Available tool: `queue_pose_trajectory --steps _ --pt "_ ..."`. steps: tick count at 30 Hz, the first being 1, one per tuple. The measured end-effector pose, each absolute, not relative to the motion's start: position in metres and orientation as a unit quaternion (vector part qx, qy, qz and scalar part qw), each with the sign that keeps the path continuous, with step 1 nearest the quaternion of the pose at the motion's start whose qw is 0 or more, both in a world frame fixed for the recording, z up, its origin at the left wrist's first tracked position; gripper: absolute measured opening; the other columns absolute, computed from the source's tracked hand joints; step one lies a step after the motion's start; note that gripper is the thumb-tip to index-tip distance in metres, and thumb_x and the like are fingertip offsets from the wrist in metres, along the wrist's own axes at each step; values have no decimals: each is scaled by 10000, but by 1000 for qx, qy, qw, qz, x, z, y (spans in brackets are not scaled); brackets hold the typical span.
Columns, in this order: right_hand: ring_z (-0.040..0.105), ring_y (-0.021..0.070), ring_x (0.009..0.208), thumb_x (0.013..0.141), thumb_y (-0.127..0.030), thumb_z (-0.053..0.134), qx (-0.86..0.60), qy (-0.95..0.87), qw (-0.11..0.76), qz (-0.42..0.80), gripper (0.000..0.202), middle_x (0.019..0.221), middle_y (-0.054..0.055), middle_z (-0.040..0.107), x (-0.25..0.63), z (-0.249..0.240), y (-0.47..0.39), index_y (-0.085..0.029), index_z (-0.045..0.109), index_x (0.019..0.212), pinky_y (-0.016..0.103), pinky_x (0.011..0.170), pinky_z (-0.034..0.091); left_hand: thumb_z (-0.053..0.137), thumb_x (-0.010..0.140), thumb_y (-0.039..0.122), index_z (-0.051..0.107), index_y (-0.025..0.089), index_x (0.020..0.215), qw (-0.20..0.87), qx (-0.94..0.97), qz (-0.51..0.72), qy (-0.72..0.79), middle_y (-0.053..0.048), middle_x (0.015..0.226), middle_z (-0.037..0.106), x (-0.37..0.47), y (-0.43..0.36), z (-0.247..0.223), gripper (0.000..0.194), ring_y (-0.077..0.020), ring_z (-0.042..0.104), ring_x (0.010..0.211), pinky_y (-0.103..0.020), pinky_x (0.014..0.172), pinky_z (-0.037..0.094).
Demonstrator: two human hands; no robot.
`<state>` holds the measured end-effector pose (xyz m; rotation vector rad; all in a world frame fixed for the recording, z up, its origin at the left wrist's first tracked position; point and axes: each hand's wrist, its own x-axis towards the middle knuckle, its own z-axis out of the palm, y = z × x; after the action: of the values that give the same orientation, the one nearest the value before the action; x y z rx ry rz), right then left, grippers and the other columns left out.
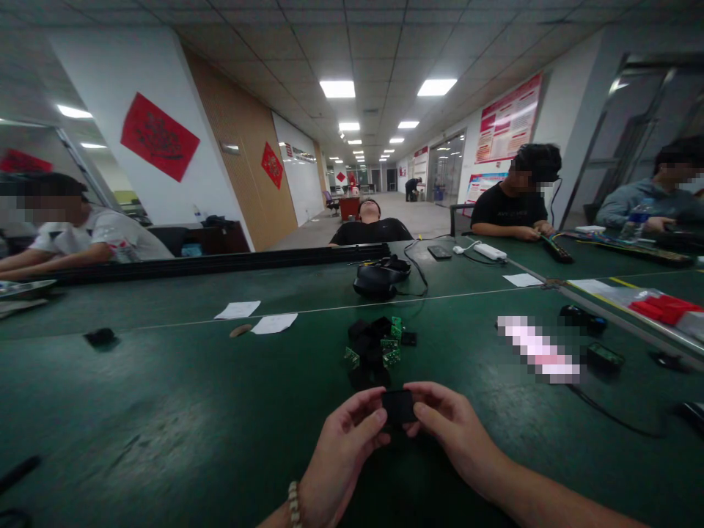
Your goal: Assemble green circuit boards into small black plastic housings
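Between my two hands is a small black rectangular plastic piece (399, 408), held just above the table's near side. My left hand (352, 429) pinches its left edge with thumb and fingers. On the opposite edge, my right hand (448, 422) grips it the same way. Just beyond my fingertips lies a pile of black plastic parts (367, 345). Several small green circuit boards (391, 352) are mixed in on the pile's right side. What sort of part I hold is too dark to make out.
A black headset (379, 277) with a cable sits behind the pile. White papers (275, 323) lie to its left. A phone (438, 252) and a white power strip (489, 251) are farther back. At right are a green-and-black box (605, 357) and a dark cable. People sit around the table.
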<state>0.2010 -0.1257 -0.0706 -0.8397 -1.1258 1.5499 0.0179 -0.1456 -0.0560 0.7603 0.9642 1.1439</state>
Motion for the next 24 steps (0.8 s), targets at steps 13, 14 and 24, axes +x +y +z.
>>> queue_pose_trajectory --steps 13,14,24 --pt "686 179 690 732 -531 786 -389 -471 494 619 419 761 40 686 200 -66 -127 -144 660 834 308 670 554 858 682 277 731 153 844 661 318 522 436 -64 909 690 22 -144 -54 240 -175 646 834 -275 733 535" --pt "683 178 684 741 -538 776 -391 -476 492 615 420 754 39 686 200 -65 -127 -147 656 837 311 671 553 859 681 286 733 155 843 660 318 524 435 -61 905 688 22 -144 -53 244 -175 646 831 -275 734 534" --pt "676 166 662 774 -545 746 -361 -492 489 624 412 715 26 678 202 -66 -128 -157 639 860 301 666 543 811 732 297 730 149 810 655 330 519 438 -67 872 689 22 -146 -50 186 -174 628 809 -280 748 520"
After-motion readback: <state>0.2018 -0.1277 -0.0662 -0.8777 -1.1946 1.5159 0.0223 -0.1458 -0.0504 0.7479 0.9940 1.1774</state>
